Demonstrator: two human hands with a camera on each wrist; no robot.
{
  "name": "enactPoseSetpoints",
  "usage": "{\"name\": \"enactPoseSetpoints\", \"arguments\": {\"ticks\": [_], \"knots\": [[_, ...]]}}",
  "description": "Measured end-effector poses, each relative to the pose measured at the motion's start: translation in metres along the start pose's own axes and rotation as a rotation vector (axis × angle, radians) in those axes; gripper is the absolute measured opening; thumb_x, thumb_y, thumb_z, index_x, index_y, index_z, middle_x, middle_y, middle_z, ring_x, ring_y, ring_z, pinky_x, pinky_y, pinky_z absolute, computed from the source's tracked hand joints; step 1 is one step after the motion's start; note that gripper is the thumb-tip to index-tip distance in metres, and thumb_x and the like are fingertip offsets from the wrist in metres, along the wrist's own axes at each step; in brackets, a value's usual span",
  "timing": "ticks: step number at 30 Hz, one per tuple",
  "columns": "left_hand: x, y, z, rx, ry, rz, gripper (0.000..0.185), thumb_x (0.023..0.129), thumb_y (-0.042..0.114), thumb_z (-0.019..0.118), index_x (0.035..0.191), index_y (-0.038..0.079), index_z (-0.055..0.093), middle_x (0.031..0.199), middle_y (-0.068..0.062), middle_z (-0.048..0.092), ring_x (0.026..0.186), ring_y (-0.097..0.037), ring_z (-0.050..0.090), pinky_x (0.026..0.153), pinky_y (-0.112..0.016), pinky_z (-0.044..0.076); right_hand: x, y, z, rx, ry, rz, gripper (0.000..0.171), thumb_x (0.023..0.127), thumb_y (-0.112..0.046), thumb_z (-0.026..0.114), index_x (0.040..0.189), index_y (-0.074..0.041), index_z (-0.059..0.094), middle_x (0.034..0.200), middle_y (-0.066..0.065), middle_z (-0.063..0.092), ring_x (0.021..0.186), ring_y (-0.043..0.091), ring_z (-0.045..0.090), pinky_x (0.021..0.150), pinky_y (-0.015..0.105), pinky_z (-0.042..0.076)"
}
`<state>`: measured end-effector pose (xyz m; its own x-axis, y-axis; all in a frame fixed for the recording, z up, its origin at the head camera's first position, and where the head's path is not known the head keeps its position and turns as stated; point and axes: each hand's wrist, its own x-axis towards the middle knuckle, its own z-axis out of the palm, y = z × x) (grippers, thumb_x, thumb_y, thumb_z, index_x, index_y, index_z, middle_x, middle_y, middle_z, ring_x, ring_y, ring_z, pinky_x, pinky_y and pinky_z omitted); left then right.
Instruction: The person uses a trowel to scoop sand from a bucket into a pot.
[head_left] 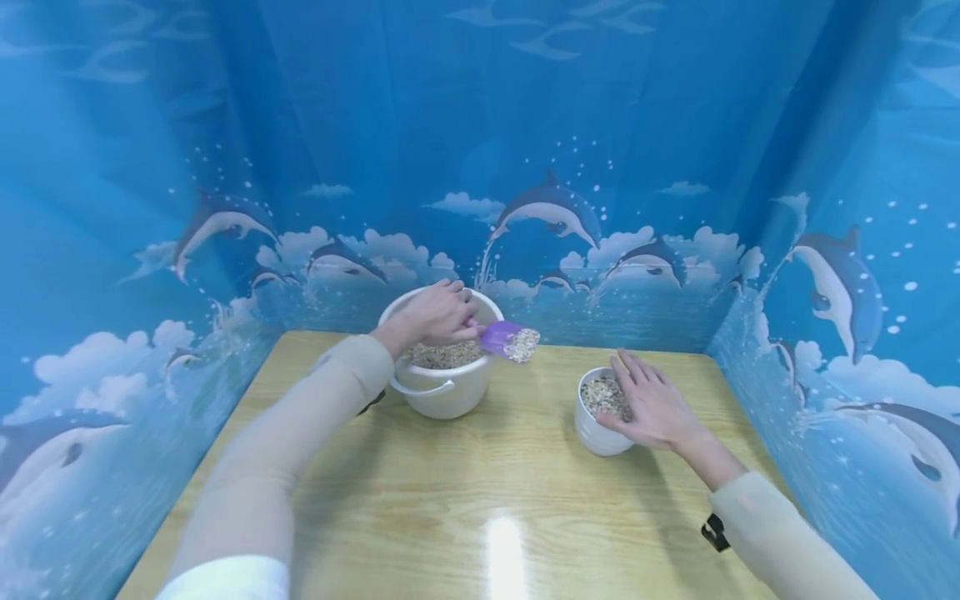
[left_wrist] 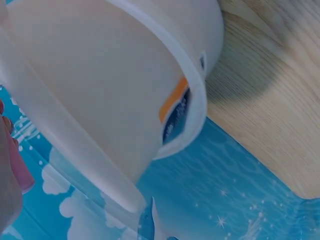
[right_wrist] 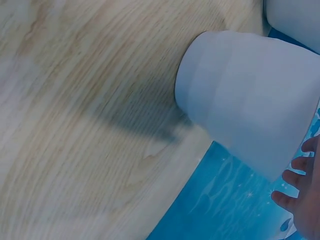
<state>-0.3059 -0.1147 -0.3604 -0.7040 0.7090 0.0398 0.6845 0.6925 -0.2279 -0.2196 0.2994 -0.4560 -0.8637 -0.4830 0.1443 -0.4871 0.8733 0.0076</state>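
A white bucket [head_left: 442, 398] half full of mixed grain stands at the back of the wooden table [head_left: 480, 500]. Over its rim my left hand [head_left: 438, 315] grips the handle of a purple scoop [head_left: 501, 336] heaped with grain, held level just right of the bucket. A small white cup [head_left: 596, 433] holding grain stands to the right. My right hand [head_left: 654, 404] rests flat with straight fingers on the cup's rim and right side. The left wrist view shows the bucket's wall [left_wrist: 100, 85]; the right wrist view shows the cup's side [right_wrist: 245, 95] and fingertips [right_wrist: 295, 185].
Blue dolphin-print curtains [head_left: 555, 167] close in the table on the back, left and right. The table's front half is bare wood with a light glare [head_left: 506, 554]. A black strap [head_left: 716, 533] shows on my right sleeve.
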Motion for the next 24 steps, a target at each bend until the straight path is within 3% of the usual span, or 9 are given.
{"name": "enactPoseSetpoints", "arguments": {"ticks": [13,24], "knots": [[0.019,0.017,0.007,-0.014,0.004,0.020,0.055,0.108,0.056,0.032,0.122,0.018,0.069,0.114,-0.004,0.068,0.111,-0.023,0.058,0.104,-0.041,0.047,-0.015,0.013,0.008,0.012,0.000,0.030,0.107,0.094,-0.069,0.059,0.164,0.005,0.024,0.170,0.030,0.027,0.152,0.053,0.036,0.120,0.069,0.035],[0.035,0.032,0.005,-0.004,-0.026,0.036,0.059,0.110,0.058,0.033,0.134,0.014,0.065,0.135,-0.011,0.068,0.135,-0.031,0.058,0.124,-0.049,0.039,-0.025,0.020,0.011,0.045,-0.015,0.050,0.107,0.096,-0.068,0.057,0.164,0.007,0.021,0.170,0.032,0.023,0.153,0.054,0.033,0.122,0.070,0.031]]}}
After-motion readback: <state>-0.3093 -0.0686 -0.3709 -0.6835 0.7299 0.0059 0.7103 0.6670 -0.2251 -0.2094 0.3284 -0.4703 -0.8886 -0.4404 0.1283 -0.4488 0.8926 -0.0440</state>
